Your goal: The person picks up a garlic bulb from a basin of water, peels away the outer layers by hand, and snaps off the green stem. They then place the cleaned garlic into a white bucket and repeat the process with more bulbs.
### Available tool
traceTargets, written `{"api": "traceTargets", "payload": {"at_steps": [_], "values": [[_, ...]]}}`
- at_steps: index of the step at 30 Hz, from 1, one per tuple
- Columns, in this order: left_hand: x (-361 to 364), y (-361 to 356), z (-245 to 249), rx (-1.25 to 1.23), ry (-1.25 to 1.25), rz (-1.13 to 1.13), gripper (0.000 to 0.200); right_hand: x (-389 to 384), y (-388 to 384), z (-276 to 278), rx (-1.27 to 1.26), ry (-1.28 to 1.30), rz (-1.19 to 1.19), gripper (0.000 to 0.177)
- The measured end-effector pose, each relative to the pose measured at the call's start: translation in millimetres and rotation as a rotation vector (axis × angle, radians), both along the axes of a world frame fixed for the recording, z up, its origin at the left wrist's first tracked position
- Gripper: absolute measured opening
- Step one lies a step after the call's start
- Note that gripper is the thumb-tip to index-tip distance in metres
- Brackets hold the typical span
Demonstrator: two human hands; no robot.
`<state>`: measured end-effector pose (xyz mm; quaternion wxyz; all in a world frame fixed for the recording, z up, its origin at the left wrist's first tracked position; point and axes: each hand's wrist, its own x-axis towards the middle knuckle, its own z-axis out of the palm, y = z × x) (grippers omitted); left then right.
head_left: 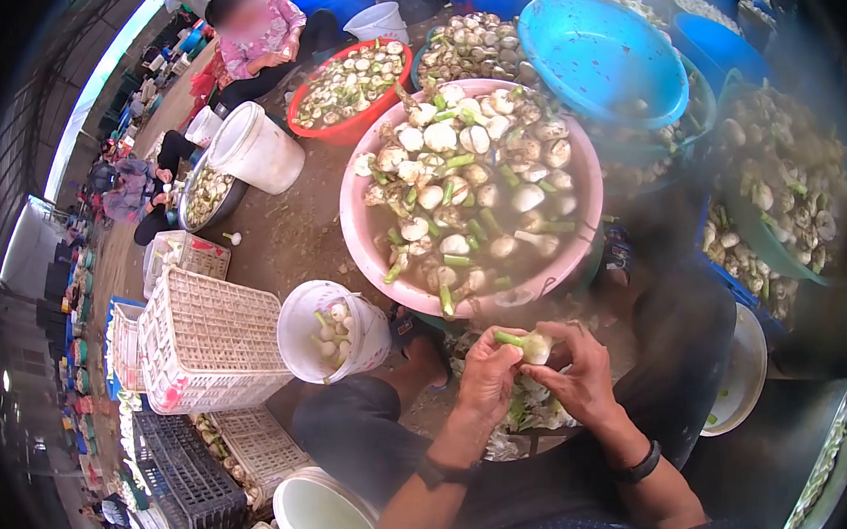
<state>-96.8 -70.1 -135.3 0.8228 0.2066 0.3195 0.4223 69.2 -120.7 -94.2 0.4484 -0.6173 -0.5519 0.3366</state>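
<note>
A white garlic bulb (536, 348) with a short green stem is held between both hands, above my lap. My left hand (488, 371) pinches it at the stem end, which points left. The fingers of my right hand (584, 375) close on the bulb's other side. Just beyond the hands stands a pink tub (354, 204) of water heaped with garlic bulbs, many muddy and with cut green stems. Pale peelings (549, 414) lie below, between my legs. Whether a small tool is hidden in the fingers I cannot make out.
Left of my knee are a white bucket (368, 335) with a few bulbs and stacked plastic crates (224, 333). A blue basin (599, 55) and a red tub (350, 129) stand behind the pink tub. Another person (262, 38) sits at the far left.
</note>
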Motion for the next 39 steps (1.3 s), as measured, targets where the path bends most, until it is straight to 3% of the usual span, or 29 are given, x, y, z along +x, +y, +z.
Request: {"api": "traceTargets", "payload": {"at_steps": [17,26,30,39], "values": [[3.6,4.1,1.8,-0.008,0.141,0.009,0.019,-4.1,0.6,-2.1,0.019,-0.004,-0.053,0.06],[18.8,-8.8,-5.4,0.086,0.271,0.027,0.031,-5.8,1.5,-28.7,-0.079,0.289,-0.19,0.051],[23.8,-12.0,-1.5,0.103,0.281,0.071,0.021,-2.6,2.0,-18.4,-0.127,0.452,-0.19,0.046],[20.7,-6.5,2.2,0.205,0.462,0.017,0.019,7.4,2.4,-11.3,-0.336,0.85,-0.138,0.035]]}}
